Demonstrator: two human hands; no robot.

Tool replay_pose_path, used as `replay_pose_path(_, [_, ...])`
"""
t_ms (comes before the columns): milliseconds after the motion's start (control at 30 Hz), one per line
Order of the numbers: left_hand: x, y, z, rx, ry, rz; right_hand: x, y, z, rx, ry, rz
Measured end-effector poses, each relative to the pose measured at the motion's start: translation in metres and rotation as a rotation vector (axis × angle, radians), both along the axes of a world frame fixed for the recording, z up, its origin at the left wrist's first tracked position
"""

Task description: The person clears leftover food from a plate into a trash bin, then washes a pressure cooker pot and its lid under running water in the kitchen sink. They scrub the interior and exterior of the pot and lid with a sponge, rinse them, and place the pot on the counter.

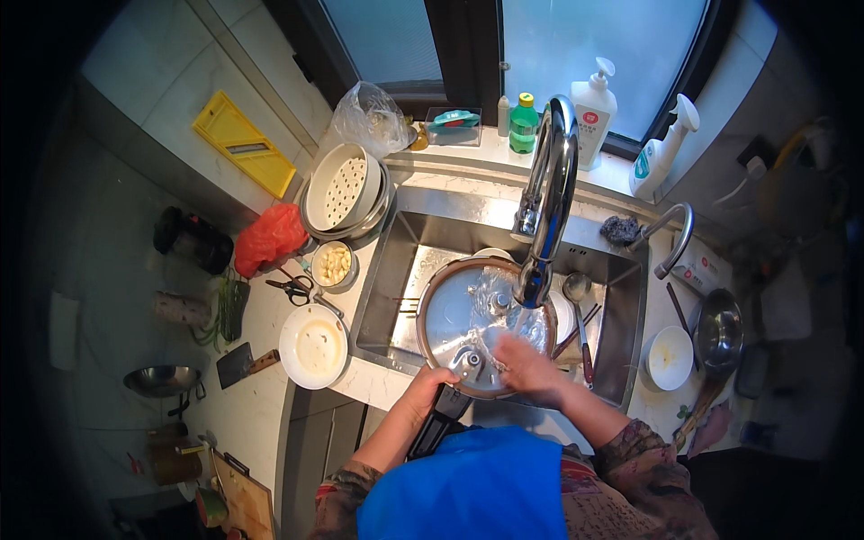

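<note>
A round metal pressure cooker lid [445,317] with a brown sealing ring and a black handle [439,422] is held over the sink. My left hand [430,390] grips it at the near rim, where the handle joins. Water runs from the chrome faucet [538,270] onto the lid and splashes across its surface. My right hand [526,368], blurred by motion, is over the lid's right side, close under the stream. Whether its fingers hold anything is not visible. Beneath and beside the lid, the steel sink [385,283] contains a ladle [582,317], chopsticks [570,337] and partly hidden white dishes [561,317].
Left of the sink are a stained white plate [313,346], scissors [297,290], a bowl of peeled garlic [333,263], a cleaver [237,365] and stacked strainers [343,189]. A white bowl [668,358] and a wok [718,331] stand right. Bottles [594,121] line the sill.
</note>
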State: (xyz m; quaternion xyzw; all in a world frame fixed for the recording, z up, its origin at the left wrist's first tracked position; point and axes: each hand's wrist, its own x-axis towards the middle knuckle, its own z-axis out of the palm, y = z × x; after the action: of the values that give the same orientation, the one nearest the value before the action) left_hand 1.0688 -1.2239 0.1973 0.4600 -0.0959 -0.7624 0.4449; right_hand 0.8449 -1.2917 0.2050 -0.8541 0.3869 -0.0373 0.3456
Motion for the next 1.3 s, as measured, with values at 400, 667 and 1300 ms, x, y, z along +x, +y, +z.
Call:
replay_pose_path(400, [0.001, -0.011, 0.017, -0.005, -0.068, -0.003, 0.068, -0.019, 0.001, 0.05, -0.55, 0.385])
replay_pose_path(667, [0.004, -0.007, 0.01, -0.004, -0.108, -0.014, -0.033, -0.031, -0.023, -0.128, -0.358, 0.468])
replay_pose_path(1300, [-0.01, -0.003, -0.004, 0.101, -0.09, -0.13, -0.021, -0.044, 0.012, -0.196, -0.225, -0.106])
